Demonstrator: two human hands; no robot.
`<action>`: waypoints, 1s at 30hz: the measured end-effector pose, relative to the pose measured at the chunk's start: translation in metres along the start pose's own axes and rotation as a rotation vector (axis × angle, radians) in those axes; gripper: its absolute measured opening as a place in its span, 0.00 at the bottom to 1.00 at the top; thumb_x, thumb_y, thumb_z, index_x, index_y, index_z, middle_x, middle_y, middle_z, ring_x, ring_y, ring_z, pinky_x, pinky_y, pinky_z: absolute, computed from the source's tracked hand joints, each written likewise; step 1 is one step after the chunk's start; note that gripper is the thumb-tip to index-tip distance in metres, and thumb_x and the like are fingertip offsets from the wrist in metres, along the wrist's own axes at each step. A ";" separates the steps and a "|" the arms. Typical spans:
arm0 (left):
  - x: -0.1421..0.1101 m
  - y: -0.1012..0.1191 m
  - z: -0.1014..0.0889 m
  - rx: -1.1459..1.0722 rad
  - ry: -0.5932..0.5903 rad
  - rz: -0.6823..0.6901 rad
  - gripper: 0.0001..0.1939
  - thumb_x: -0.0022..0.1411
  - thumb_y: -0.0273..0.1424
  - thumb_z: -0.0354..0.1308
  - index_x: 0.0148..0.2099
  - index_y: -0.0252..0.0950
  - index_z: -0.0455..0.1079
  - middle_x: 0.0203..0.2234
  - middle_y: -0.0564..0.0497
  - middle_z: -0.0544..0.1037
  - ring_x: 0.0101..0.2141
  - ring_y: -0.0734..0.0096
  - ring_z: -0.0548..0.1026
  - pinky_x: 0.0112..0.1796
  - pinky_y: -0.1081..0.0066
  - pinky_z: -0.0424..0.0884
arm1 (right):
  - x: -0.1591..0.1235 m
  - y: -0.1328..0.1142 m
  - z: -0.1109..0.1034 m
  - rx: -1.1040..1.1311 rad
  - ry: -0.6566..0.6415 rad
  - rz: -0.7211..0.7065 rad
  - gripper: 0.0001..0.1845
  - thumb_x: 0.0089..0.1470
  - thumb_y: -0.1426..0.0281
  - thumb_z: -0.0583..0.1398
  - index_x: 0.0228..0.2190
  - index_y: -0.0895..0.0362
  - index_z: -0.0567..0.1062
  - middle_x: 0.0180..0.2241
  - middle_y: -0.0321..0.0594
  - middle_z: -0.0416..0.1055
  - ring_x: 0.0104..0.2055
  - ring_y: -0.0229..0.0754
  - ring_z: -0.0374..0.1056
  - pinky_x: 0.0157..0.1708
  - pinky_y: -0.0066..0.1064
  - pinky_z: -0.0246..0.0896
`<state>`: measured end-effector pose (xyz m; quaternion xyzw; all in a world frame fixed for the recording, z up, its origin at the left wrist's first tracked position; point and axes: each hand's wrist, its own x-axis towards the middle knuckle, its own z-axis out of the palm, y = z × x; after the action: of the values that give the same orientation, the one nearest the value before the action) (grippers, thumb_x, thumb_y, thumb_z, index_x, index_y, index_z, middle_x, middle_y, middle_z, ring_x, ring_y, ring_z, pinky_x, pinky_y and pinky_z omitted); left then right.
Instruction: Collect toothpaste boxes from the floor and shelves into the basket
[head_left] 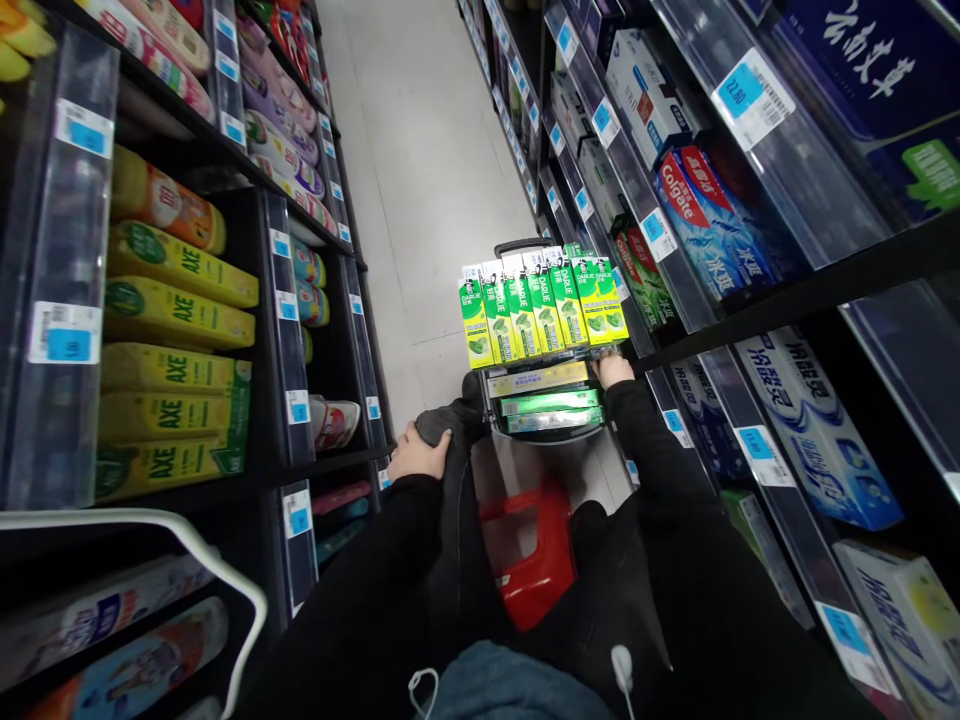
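Note:
My left hand (418, 452) rests on my bent left knee, its fingers lying loosely over the dark trousers and holding nothing. With fingers curled, my right hand (613, 370) grips the right side of a black basket (555, 434) between my knees; its fingertips are partly hidden. A row of green-and-yellow Darlie toothpaste boxes (525, 310) stands upright across the far part of the basket. Nearer me, a yellow box (537, 378) and flat green boxes (551, 403) lie inside it. The basket's black handle (523, 243) shows behind the row.
A red plastic stool (532, 560) is beneath me. On the right, shelves hold Colgate boxes (712, 220) and other toothpaste cartons (817, 430) behind clear price rails. Left shelves hold yellow AXE bottles (180, 310). A white curved bar (187, 540) juts in at lower left. Pale floor (420, 150) runs ahead.

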<state>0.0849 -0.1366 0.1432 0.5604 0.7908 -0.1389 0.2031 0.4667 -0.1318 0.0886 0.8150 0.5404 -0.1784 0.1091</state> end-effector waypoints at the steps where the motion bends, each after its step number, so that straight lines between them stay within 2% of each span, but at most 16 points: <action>1: 0.000 0.000 0.000 -0.002 -0.001 -0.001 0.42 0.58 0.55 0.45 0.67 0.33 0.51 0.58 0.36 0.65 0.52 0.42 0.69 0.50 0.51 0.66 | 0.000 0.001 -0.001 0.011 -0.002 0.010 0.25 0.63 0.61 0.51 0.52 0.69 0.68 0.49 0.64 0.68 0.48 0.52 0.70 0.45 0.35 0.63; 4: -0.002 0.001 -0.002 -0.004 -0.003 -0.002 0.42 0.59 0.54 0.46 0.67 0.33 0.51 0.58 0.36 0.65 0.53 0.43 0.69 0.50 0.51 0.66 | -0.004 0.003 -0.003 0.073 -0.015 0.049 0.23 0.61 0.63 0.53 0.50 0.67 0.70 0.48 0.60 0.69 0.48 0.51 0.70 0.45 0.34 0.62; 7: -0.002 0.002 -0.003 -0.003 -0.010 -0.002 0.42 0.59 0.53 0.46 0.67 0.32 0.51 0.58 0.36 0.65 0.53 0.43 0.69 0.51 0.51 0.65 | -0.015 0.007 -0.006 0.152 0.035 0.124 0.19 0.59 0.66 0.55 0.47 0.66 0.71 0.46 0.58 0.70 0.47 0.51 0.69 0.45 0.36 0.63; 10: -0.002 0.001 -0.003 -0.008 -0.014 -0.003 0.42 0.59 0.53 0.46 0.67 0.32 0.51 0.58 0.35 0.65 0.53 0.43 0.68 0.51 0.52 0.65 | -0.038 0.016 -0.008 0.216 0.178 0.190 0.18 0.55 0.68 0.56 0.45 0.66 0.72 0.44 0.57 0.70 0.46 0.51 0.68 0.44 0.38 0.63; 13: -0.002 0.001 -0.002 -0.015 -0.011 0.001 0.42 0.59 0.53 0.47 0.67 0.32 0.51 0.58 0.35 0.65 0.53 0.42 0.69 0.50 0.52 0.66 | -0.074 0.033 -0.013 0.301 0.358 0.194 0.21 0.49 0.69 0.59 0.45 0.65 0.72 0.42 0.54 0.71 0.44 0.52 0.68 0.45 0.40 0.63; 16: -0.002 0.000 -0.001 -0.020 -0.004 0.012 0.42 0.59 0.53 0.48 0.67 0.32 0.51 0.57 0.33 0.66 0.52 0.42 0.70 0.49 0.52 0.67 | -0.114 0.050 -0.027 0.431 0.520 0.108 0.21 0.46 0.68 0.60 0.43 0.62 0.74 0.40 0.50 0.73 0.43 0.52 0.69 0.46 0.42 0.64; 19: -0.003 0.000 -0.001 -0.025 -0.007 0.012 0.42 0.59 0.53 0.48 0.67 0.32 0.51 0.57 0.34 0.66 0.52 0.42 0.70 0.49 0.53 0.67 | -0.137 0.054 -0.046 0.608 0.561 -0.113 0.19 0.48 0.65 0.61 0.43 0.58 0.75 0.40 0.45 0.74 0.42 0.48 0.71 0.45 0.39 0.66; 22: -0.003 -0.001 0.000 -0.034 -0.015 0.009 0.42 0.59 0.53 0.48 0.67 0.32 0.51 0.58 0.35 0.66 0.52 0.43 0.69 0.49 0.53 0.66 | -0.129 0.034 -0.056 0.776 0.434 -0.377 0.18 0.51 0.65 0.61 0.45 0.55 0.75 0.44 0.43 0.74 0.45 0.46 0.71 0.48 0.38 0.66; 24: -0.003 -0.002 0.001 -0.037 -0.011 0.012 0.42 0.59 0.53 0.48 0.67 0.32 0.50 0.58 0.35 0.65 0.52 0.43 0.69 0.50 0.53 0.66 | -0.110 0.010 -0.051 0.839 0.334 -0.496 0.18 0.51 0.65 0.61 0.45 0.54 0.76 0.46 0.42 0.74 0.47 0.46 0.71 0.50 0.38 0.65; 27: -0.002 -0.003 0.001 -0.040 -0.003 0.014 0.42 0.59 0.53 0.48 0.67 0.32 0.50 0.58 0.35 0.65 0.53 0.43 0.69 0.50 0.52 0.66 | -0.075 -0.028 -0.030 0.890 0.243 -0.550 0.18 0.49 0.68 0.61 0.45 0.54 0.76 0.47 0.42 0.74 0.50 0.47 0.69 0.52 0.40 0.64; 30: -0.003 -0.004 0.001 -0.049 -0.010 0.010 0.42 0.58 0.53 0.48 0.67 0.32 0.51 0.58 0.35 0.65 0.53 0.43 0.69 0.50 0.52 0.66 | -0.048 -0.052 -0.008 0.891 0.185 -0.536 0.20 0.47 0.72 0.60 0.45 0.55 0.76 0.48 0.43 0.74 0.51 0.48 0.68 0.52 0.42 0.62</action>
<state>0.0824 -0.1405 0.1437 0.5585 0.7901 -0.1211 0.2216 0.4032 -0.1489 0.1167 0.6279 0.6090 -0.3397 -0.3456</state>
